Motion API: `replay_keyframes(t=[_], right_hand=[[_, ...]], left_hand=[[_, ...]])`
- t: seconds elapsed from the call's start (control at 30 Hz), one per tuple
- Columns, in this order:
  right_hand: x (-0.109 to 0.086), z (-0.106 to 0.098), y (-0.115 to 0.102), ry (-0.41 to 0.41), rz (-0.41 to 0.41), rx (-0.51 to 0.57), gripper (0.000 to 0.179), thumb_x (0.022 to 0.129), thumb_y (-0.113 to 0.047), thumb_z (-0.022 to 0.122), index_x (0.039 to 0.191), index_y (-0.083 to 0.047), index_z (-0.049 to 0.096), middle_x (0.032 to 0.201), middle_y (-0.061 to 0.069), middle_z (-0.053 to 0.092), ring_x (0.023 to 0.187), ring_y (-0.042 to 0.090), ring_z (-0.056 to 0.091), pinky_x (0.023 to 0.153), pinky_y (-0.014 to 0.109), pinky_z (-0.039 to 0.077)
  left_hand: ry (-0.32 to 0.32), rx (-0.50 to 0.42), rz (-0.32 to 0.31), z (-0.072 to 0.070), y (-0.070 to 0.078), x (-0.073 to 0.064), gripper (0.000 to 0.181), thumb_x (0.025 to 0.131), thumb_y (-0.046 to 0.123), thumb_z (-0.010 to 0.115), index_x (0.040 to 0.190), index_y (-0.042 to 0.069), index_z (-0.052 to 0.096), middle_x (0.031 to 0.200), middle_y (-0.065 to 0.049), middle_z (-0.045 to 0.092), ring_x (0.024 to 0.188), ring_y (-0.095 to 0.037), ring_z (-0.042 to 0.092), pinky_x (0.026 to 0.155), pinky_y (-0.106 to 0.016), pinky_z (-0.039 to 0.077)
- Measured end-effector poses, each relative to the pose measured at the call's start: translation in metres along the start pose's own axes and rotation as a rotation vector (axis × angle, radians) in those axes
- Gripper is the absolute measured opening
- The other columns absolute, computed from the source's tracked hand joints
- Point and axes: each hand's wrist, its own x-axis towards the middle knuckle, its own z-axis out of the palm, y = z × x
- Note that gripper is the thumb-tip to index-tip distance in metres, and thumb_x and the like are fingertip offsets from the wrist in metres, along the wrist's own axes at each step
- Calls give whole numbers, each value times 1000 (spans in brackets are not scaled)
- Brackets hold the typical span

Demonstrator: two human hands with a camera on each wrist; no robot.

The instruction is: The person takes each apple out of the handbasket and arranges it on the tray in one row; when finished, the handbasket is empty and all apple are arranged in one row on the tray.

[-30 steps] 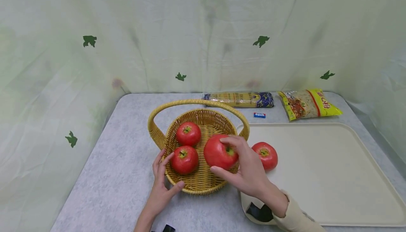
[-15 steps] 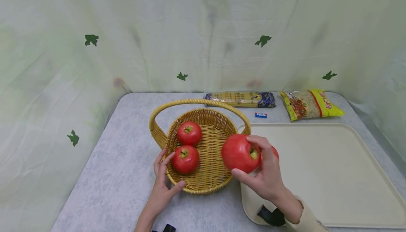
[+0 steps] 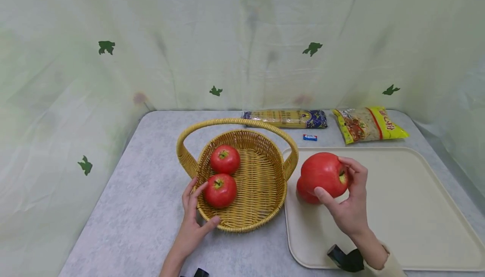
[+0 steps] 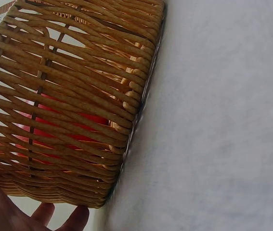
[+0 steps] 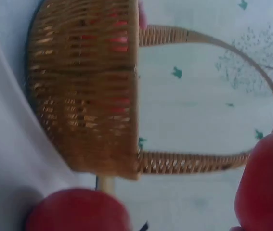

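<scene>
My right hand [image 3: 352, 203] holds a red apple [image 3: 321, 172] by its stem side, above the left part of the beige tray [image 3: 401, 218]. A second apple [image 3: 305, 194] sits on the tray, partly covered by the held one in the head view. Two more apples, a rear apple [image 3: 225, 159] and a front apple [image 3: 220, 190], lie in the left half of the wicker basket [image 3: 254, 184]. My left hand [image 3: 194, 222] rests against the basket's near left side, fingers spread along the rim. Through the weave in the left wrist view, red fruit [image 4: 64, 127] shows.
Behind the basket lie a long yellow-and-blue packet [image 3: 284, 119] and a small blue wrapper [image 3: 310, 137]. A yellow bag [image 3: 369, 124] lies behind the tray. The basket's tall handle [image 3: 236, 121] arches over it. A leaf-patterned curtain [image 3: 246, 49] hangs behind the table.
My right hand has carried the apple rightward from over the basket to over the tray, in front of the apple there. The left hand and the basket have stayed put.
</scene>
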Motion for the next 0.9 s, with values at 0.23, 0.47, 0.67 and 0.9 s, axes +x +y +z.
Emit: replay_keyframes(t=[0.23, 0.47, 0.67, 0.9], right_hand=[[3, -19, 20, 78, 134, -80, 80, 67, 9, 77, 134, 0, 33, 129, -6, 45, 116, 17, 42, 82, 17, 43], [2, -34, 39, 93, 226, -180, 80, 68, 6, 78, 135, -7, 35, 128, -9, 44, 116, 12, 40, 81, 14, 40], [-6, -49, 79, 67, 265, -258, 84, 70, -5, 82, 138, -16, 35, 132, -3, 44, 115, 12, 38, 77, 13, 41], [-9, -53, 78, -7, 399, -313, 82, 72, -9, 82, 138, -13, 33, 134, 6, 39, 121, 22, 34, 72, 8, 38]], left_hand=[[-8, -14, 7, 0, -2, 1, 80, 80, 7, 72, 146, 25, 32, 152, 9, -3, 139, -27, -3, 96, -72, 8], [-24, -25, 21, 0, -4, 1, 79, 81, 5, 71, 146, 24, 32, 152, 7, -4, 139, -29, -4, 97, -72, 9], [-16, -24, 14, 0, -3, 1, 79, 80, 6, 71, 146, 25, 32, 152, 8, -3, 138, -28, -3, 97, -72, 9], [-21, -25, 20, 0, -4, 1, 79, 81, 5, 71, 146, 25, 32, 152, 7, -4, 138, -29, -4, 96, -72, 8]])
